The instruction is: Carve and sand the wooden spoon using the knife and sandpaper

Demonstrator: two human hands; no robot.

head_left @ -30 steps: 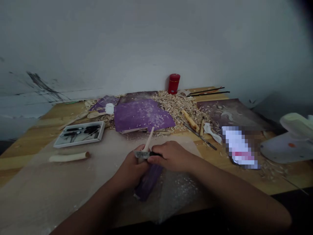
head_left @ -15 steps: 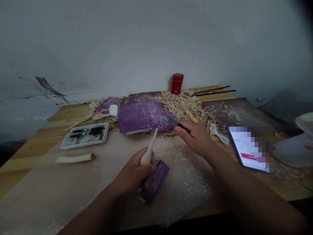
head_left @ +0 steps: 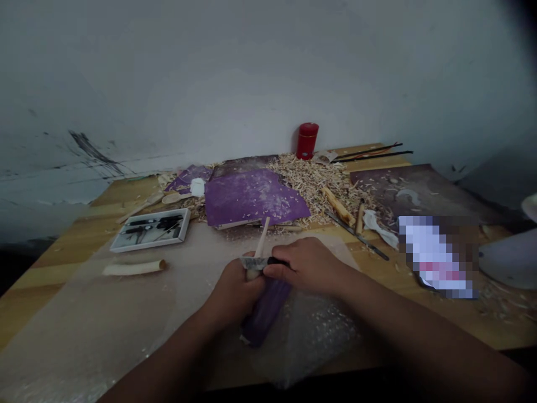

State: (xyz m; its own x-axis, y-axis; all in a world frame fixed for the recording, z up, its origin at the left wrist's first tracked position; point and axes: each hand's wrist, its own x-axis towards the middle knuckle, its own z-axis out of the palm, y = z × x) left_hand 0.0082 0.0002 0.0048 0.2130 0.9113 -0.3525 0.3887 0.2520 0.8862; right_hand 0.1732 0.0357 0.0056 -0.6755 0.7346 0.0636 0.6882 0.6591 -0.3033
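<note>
My left hand (head_left: 235,294) is closed round the bowl end of a pale wooden spoon (head_left: 262,239), whose thin handle points up and away. It rests over a purple block (head_left: 266,313) lying on the bubble wrap (head_left: 310,330). My right hand (head_left: 308,264) grips a knife (head_left: 257,262) by its dark handle. The blade lies crosswise against the spoon just above my left fingers.
A heap of wood shavings (head_left: 310,179) lies beyond a purple sheet (head_left: 251,197). A red tin (head_left: 307,140) stands by the wall. A white tray of tools (head_left: 151,229), a wooden stick (head_left: 134,268), carving tools (head_left: 356,224) and a phone (head_left: 436,257) lie around.
Half a second ago my right hand was out over the shavings with the knife; it has come back and laid the blade across the spoon. My left hand kept its hold.
</note>
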